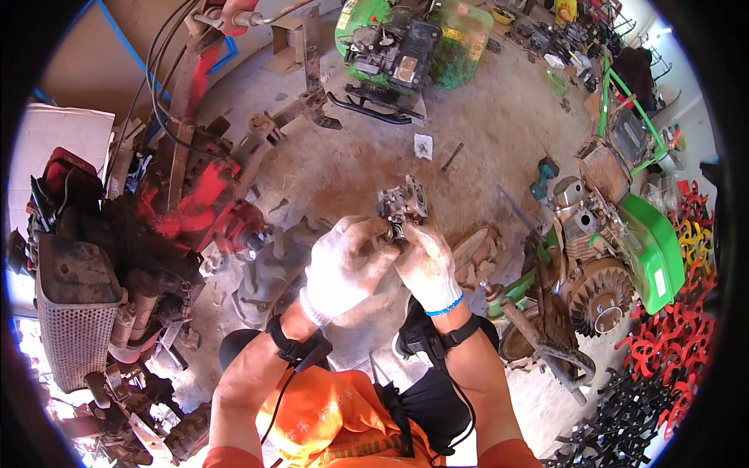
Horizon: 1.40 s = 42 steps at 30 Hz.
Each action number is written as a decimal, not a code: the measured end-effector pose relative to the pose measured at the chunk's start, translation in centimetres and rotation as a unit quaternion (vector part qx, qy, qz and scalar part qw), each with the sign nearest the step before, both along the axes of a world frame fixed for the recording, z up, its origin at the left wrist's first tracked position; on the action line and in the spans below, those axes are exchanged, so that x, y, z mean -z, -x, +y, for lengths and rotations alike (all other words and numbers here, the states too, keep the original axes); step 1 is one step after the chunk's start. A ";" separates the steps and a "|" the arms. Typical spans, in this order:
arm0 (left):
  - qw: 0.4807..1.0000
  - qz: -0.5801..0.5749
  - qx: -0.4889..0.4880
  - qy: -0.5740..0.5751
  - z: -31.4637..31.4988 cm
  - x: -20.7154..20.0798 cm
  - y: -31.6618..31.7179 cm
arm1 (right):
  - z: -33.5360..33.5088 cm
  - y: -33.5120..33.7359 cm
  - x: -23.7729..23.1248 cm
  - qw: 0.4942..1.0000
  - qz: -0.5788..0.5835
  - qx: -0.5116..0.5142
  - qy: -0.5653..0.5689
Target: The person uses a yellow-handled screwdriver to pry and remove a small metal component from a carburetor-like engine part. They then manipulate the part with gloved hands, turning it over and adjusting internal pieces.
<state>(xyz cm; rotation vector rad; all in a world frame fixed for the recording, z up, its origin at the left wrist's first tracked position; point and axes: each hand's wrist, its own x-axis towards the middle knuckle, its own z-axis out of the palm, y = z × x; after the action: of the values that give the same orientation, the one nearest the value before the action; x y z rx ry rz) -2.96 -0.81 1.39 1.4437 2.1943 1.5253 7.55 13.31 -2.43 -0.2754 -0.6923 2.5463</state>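
A small grey metal carburetor is held up in front of me, above the floor. My left hand, in a white work glove, is closed with its fingertips at the carburetor's lower end. Close beside it, my right hand, in a glove with a blue cuff edge, grips the same part from the right. The fingertips of both hands meet around a small dark fitting under the carburetor body. What exactly each finger pinches there is partly hidden by the gloves.
An engine with a green tank stands at the right, near piles of red and black curved blades. Red, greasy machinery fills the left. A green machine stands ahead. A teal power tool lies on the concrete floor.
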 end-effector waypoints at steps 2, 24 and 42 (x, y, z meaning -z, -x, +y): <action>1.000 -0.003 -0.013 0.001 0.0 -0.2 0.2 | -0.2 0.3 0.3 1.000 0.003 -0.010 0.027; 0.717 -0.685 0.030 -0.124 -1.4 0.5 1.9 | 0.8 0.7 1.4 0.983 0.068 -0.073 0.152; 0.928 -0.370 -0.030 -0.006 -0.7 0.9 0.7 | 0.9 1.2 -0.2 0.983 0.068 0.005 0.169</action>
<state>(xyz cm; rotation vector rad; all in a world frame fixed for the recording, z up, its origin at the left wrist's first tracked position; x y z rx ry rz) -3.63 -1.46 0.49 0.6208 1.7586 1.7214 6.35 14.19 -2.28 -0.2125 -0.2045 2.6352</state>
